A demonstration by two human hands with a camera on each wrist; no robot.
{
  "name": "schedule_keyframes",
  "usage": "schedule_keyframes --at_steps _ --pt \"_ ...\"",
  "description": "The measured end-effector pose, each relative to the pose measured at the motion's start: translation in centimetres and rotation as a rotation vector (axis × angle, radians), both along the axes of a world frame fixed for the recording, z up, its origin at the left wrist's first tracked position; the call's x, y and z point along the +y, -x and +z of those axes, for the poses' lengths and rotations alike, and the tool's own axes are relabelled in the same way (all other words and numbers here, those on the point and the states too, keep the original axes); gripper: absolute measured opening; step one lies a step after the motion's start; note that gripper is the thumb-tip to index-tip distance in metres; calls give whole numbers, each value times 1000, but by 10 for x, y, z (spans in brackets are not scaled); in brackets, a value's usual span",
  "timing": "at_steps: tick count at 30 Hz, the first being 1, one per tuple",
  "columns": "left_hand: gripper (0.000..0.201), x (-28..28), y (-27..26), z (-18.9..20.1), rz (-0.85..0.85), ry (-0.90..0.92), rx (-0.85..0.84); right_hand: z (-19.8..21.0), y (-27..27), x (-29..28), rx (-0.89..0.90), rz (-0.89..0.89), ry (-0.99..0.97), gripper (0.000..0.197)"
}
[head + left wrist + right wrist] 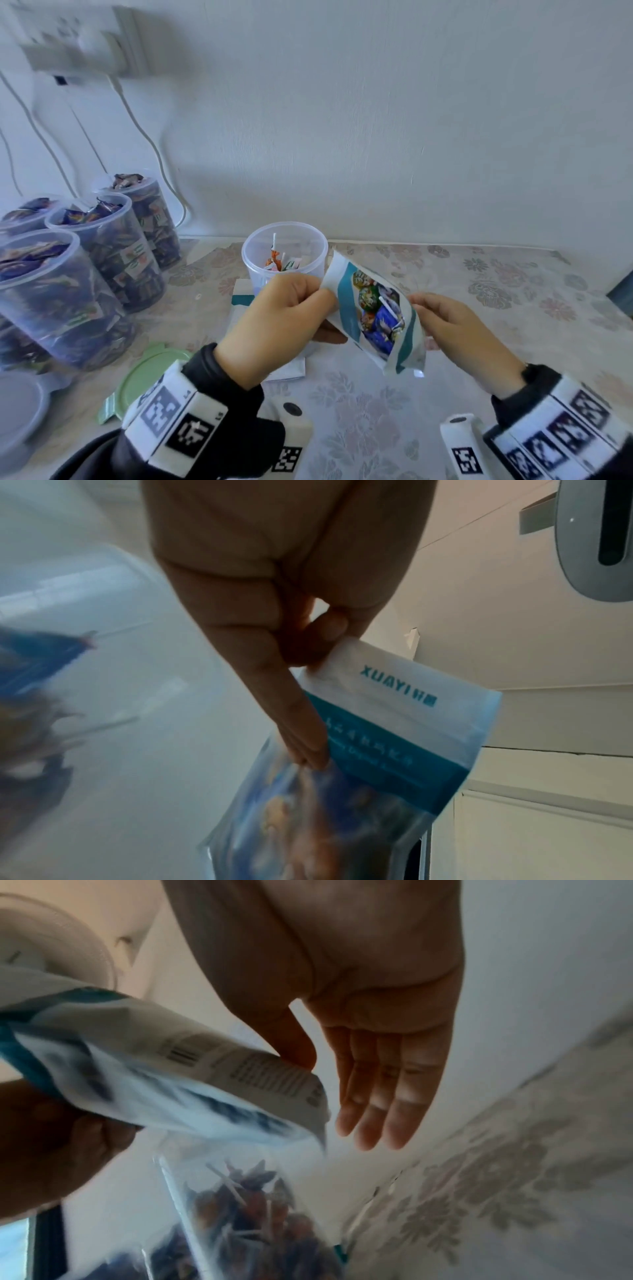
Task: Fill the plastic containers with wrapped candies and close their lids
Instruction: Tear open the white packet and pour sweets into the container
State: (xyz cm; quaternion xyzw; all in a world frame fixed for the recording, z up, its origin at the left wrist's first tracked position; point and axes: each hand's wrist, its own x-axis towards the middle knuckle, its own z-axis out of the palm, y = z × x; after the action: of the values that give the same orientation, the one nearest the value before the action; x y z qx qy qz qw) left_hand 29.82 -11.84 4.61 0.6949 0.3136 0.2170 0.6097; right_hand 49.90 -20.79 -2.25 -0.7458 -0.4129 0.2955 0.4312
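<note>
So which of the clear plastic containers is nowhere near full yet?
The clear round plastic container behind the left hand: only a few lollipops inside; the others at left are packed.

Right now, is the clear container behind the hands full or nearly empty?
Nearly empty: the lidless clear container shows only a few wrapped lollipops at its bottom.

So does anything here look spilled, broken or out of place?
Nothing spilled or broken that I can see. The full jars on the left stand open, and a green lid lies loose on the table, so closing isn't done. The left hand pinches the candy bag; the right hand is open beside it.
</note>
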Motion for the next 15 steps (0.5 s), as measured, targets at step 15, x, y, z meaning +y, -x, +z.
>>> schedule_keyframes --at_steps 15 --pt "31 43 11 48 78 -230 -19 44 -17 50 1070 39 -261 85"
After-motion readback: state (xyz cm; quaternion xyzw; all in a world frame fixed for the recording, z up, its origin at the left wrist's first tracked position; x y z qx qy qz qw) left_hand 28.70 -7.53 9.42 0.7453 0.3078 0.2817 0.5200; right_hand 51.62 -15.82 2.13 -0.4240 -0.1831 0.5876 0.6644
